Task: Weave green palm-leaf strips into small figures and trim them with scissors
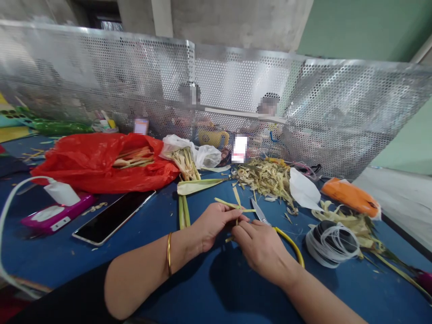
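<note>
Crossed strips of pale green leaf [248,210] are pinched between my two hands at the middle of the view. My left hand [214,220], with a gold bangle on its wrist, grips them from the left. My right hand [258,240] closes on them from the right, its fingers touching those of the left. Scissors [261,213] with yellow handles lie on the table, partly under my right hand. Beyond my left hand, a folded leaf piece [199,186] and long green strips [184,211] rest on the blue table [189,292].
A red plastic bag [84,162], a black phone [114,216] and a purple power strip [59,216] sit left. Leaf scraps [270,180], an orange packet [351,198] and a wire coil [332,245] are right. A perforated metal screen [236,81] stands behind.
</note>
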The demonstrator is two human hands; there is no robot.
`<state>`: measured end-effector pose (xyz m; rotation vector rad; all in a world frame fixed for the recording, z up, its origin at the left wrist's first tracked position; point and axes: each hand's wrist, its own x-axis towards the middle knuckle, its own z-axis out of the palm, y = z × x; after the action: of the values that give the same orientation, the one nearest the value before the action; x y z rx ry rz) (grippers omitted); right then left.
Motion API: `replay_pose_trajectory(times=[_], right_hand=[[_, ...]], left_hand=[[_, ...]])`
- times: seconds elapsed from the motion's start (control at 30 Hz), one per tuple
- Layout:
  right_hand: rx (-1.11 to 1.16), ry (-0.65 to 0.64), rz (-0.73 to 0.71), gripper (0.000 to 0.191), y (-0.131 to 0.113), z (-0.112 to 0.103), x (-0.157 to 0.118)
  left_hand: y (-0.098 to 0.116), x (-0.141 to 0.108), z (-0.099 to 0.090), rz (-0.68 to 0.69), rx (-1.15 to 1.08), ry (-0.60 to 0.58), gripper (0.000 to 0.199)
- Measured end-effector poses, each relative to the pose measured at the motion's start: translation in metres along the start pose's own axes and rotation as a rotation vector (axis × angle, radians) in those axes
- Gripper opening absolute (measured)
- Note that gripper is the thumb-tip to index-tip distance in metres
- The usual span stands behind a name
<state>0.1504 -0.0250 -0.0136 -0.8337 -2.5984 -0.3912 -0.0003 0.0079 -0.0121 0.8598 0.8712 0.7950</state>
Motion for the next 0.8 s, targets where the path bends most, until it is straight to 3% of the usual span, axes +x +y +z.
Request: replay_pose_trajectory(times=[0.17,0.27,0.33,0.4,0.47,0.6,0.8], right_hand=[[0.086,0.109,-0.010,0.029,-0.009,0.002,-0.002],[0.076,0.125,-0.004,0.022,-0.007,-0.004,-0.001],[0.032,0.191,0.145,0.020,0.000,-0.009,-0.001],[0.003,0.249,0.389,0.022,0.009,-0.013,0.000],[0.060,0.198,0.560,0.022,0.016,-0.013,0.000],[0.331,-0.048,0.629,0.028,0.018,-0.004,0.001],[0.739,0.003,0.731,0.036,0.011,-0.007,0.003]], left_hand=[[-0.004,-0.001,0.002,0.193,0.134,0.021,0.025],[0.000,0.000,0.000,0.165,0.120,0.021,0.028],[0.004,0.001,-0.002,0.112,0.050,0.029,0.027],[0.009,0.001,-0.003,0.072,0.007,0.029,0.030],[0.012,0.000,-0.003,0.052,0.015,0.012,0.035],[0.009,-0.001,-0.002,0.032,0.120,-0.004,0.040],[0.006,0.002,-0.003,0.155,0.309,-0.032,0.033]])
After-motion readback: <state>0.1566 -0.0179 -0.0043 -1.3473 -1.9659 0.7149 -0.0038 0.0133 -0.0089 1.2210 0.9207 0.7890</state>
